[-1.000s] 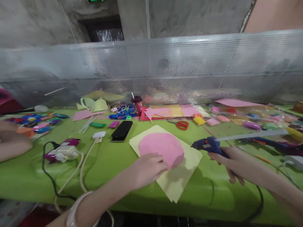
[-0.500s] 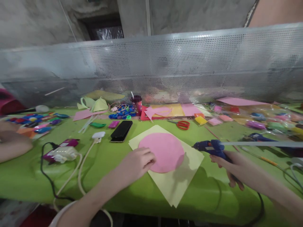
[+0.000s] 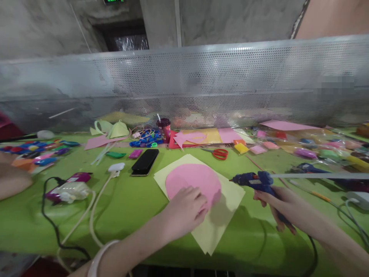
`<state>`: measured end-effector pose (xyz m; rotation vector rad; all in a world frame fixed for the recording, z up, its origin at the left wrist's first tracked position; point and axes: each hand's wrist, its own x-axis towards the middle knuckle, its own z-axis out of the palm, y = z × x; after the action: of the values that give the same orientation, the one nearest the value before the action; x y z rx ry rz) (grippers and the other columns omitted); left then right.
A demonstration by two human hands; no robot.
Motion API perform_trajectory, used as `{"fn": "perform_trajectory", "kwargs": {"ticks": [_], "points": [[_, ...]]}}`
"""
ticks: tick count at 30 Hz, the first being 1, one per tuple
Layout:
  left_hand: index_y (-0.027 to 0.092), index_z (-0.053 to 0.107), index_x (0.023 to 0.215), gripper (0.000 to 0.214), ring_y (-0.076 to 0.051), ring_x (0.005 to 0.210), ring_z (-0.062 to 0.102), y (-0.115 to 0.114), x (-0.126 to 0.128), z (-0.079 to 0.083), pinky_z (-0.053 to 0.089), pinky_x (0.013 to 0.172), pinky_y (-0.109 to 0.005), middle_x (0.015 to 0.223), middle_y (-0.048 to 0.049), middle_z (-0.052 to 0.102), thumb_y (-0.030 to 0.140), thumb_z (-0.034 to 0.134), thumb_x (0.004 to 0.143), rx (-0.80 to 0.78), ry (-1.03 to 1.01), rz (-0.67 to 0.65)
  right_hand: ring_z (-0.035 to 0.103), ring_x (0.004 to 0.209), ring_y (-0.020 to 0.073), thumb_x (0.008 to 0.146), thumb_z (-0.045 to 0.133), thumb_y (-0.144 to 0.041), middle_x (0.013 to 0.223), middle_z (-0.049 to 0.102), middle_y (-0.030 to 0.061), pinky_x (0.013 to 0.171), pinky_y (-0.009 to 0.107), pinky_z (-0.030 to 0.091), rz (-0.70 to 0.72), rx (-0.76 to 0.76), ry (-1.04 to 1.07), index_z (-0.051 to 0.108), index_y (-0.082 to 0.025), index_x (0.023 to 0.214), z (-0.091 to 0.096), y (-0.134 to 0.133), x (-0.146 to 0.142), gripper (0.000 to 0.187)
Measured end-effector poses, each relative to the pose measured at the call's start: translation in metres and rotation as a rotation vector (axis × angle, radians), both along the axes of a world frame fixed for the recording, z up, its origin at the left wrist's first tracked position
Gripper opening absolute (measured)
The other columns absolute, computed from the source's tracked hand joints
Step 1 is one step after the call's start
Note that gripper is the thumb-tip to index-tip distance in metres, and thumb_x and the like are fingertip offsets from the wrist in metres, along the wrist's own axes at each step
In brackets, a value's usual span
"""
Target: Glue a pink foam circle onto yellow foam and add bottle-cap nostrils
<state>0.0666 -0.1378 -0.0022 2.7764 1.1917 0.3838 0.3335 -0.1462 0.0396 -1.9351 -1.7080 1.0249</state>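
Observation:
My left hand [image 3: 186, 209] lies on the near edge of a pink paper circle [image 3: 191, 181], fingers curled and pressing it down. The circle rests on a pale yellow sheet [image 3: 225, 207] turned like a diamond on the green table [image 3: 129, 204]. My right hand [image 3: 278, 200] grips a blue glue gun [image 3: 253, 181], nozzle pointing left at the circle's right edge, a clear glue stick jutting out behind. The nozzle hovers just right of the yellow sheet.
A black phone [image 3: 145, 161] lies left of the sheet, red scissors [image 3: 219, 154] behind it. Cables and a white plug [image 3: 69, 190] trail at the left. Another person's arm [image 3: 13, 181] rests at the far left. A perforated metal screen [image 3: 201, 84] backs the table.
My left hand slid back right along the circle's near edge and now covers more of it. The glue gun stays about where it was.

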Motion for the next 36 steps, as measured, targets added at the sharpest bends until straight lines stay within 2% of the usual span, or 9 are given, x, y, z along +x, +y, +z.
{"fn": "perform_trajectory", "kwargs": {"ticks": [3,6,12,15,17,20,25,30,36], "points": [[0.017,0.059,0.093,0.02,-0.021,0.086,0.053,-0.005,-0.001,0.001,0.042,0.077,-0.038,0.091,-0.0058,0.06,0.026,0.042,0.089,-0.013,0.0,0.021,0.046,0.03,0.0118,0.074,0.046,-0.057,0.032,0.042,-0.0067,0.028,0.018,0.034,0.001,-0.004,0.024,0.051,-0.016,0.083,-0.002,-0.001,0.001,0.042],[0.02,0.058,0.106,0.027,-0.023,0.093,0.052,-0.017,0.0,0.0,0.043,0.08,-0.04,0.1,-0.0076,0.059,0.034,0.043,0.09,-0.01,-0.068,0.093,0.047,0.031,0.0117,0.073,0.046,-0.058,0.033,0.042,-0.0067,0.028,0.018,0.034,-0.01,-0.003,0.046,0.05,-0.017,0.08,-0.003,-0.001,0.001,0.041],[0.022,0.036,0.135,0.061,-0.033,0.118,0.041,-0.033,-0.003,-0.02,0.034,0.096,-0.054,0.13,-0.0122,0.048,0.053,0.047,0.083,-0.053,-0.081,0.153,0.044,0.03,0.0105,0.074,0.044,-0.06,0.034,0.045,-0.0058,0.03,0.019,0.034,-0.019,-0.001,0.082,0.05,-0.018,0.077,-0.007,-0.003,0.001,0.042],[0.019,0.047,0.125,0.045,-0.028,0.112,0.046,-0.025,-0.012,-0.022,0.037,0.094,-0.048,0.12,-0.0107,0.055,0.042,0.047,0.087,-0.079,-0.14,0.223,0.044,0.03,0.0101,0.072,0.047,-0.059,0.036,0.045,-0.007,0.031,0.019,0.035,0.005,-0.047,0.1,0.049,-0.018,0.081,-0.01,-0.013,-0.008,0.043],[0.019,0.058,0.108,0.027,-0.024,0.103,0.051,-0.017,-0.018,-0.02,0.041,0.089,-0.041,0.107,-0.0076,0.06,0.033,0.048,0.086,-0.076,-0.181,0.201,0.044,0.031,0.0095,0.073,0.047,-0.058,0.036,0.045,-0.0076,0.032,0.018,0.034,0.002,-0.076,0.094,0.05,-0.017,0.085,-0.012,-0.023,-0.017,0.043],[0.019,0.062,0.088,0.013,-0.018,0.086,0.054,-0.008,-0.025,-0.015,0.045,0.077,-0.031,0.091,-0.0041,0.061,0.025,0.051,0.084,-0.131,-0.233,0.164,0.042,0.031,0.0083,0.075,0.046,-0.055,0.037,0.042,-0.0084,0.031,0.016,0.029,-0.003,-0.061,0.099,0.051,-0.018,0.087,-0.015,-0.036,-0.033,0.04],[0.017,0.061,0.076,0.011,-0.013,0.072,0.053,0.001,-0.028,-0.018,0.042,0.066,-0.023,0.078,-0.0014,0.06,0.017,0.052,0.082,-0.275,-0.276,0.173,0.042,0.033,0.0072,0.077,0.046,-0.048,0.043,0.042,-0.0081,0.03,0.015,0.027,0.03,-0.058,0.108,0.052,-0.018,0.089,-0.02,-0.046,-0.053,0.033],[0.016,0.06,0.074,0.013,-0.013,0.07,0.052,0.01,-0.031,-0.023,0.039,0.064,-0.022,0.075,-0.0012,0.059,0.02,0.052,0.083,-0.274,-0.28,0.156,0.045,0.036,0.0047,0.079,0.043,-0.044,0.068,0.053,-0.0024,0.03,0.015,0.031,0.108,-0.053,0.111,0.051,-0.017,0.088,-0.018,-0.046,-0.064,0.03],[0.016,0.056,0.071,0.014,-0.013,0.066,0.05,0.014,-0.032,-0.027,0.036,0.06,-0.022,0.072,-0.0007,0.055,0.023,0.051,0.082,-0.282,-0.291,0.176,0.051,0.042,0.0071,0.08,0.045,-0.041,0.07,0.051,-0.0023,0.032,0.015,0.038,0.261,-0.111,0.085,0.049,-0.018,0.083,-0.013,-0.038,-0.07,0.024]]}}
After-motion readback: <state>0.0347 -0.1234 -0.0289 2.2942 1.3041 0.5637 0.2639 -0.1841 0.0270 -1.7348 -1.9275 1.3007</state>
